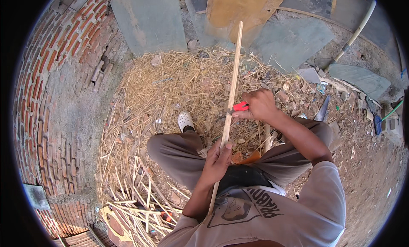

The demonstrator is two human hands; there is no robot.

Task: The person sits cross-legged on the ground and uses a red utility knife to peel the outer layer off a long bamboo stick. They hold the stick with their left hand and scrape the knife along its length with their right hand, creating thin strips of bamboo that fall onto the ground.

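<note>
Left hand (218, 162): you grip the lower stretch of a long wooden strip (235, 64) with it.
Strip: slants from beside your shirt (264, 213), past both hands, to beyond your right one.
Right hand (260, 104): you clench a red-handled knife (241, 106), blade at the strip.
Heap at your left: loose pale sticks (147, 204).
Ground ahead: straw-like shavings (166, 76).
Far edge: grey panels (149, 23), tan board (226, 10).

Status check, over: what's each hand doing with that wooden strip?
Left hand: gripping wooden strip. Right hand: closed on red-handled knife, blade at the strip. Straw lies below, blocking neither hand.
</note>
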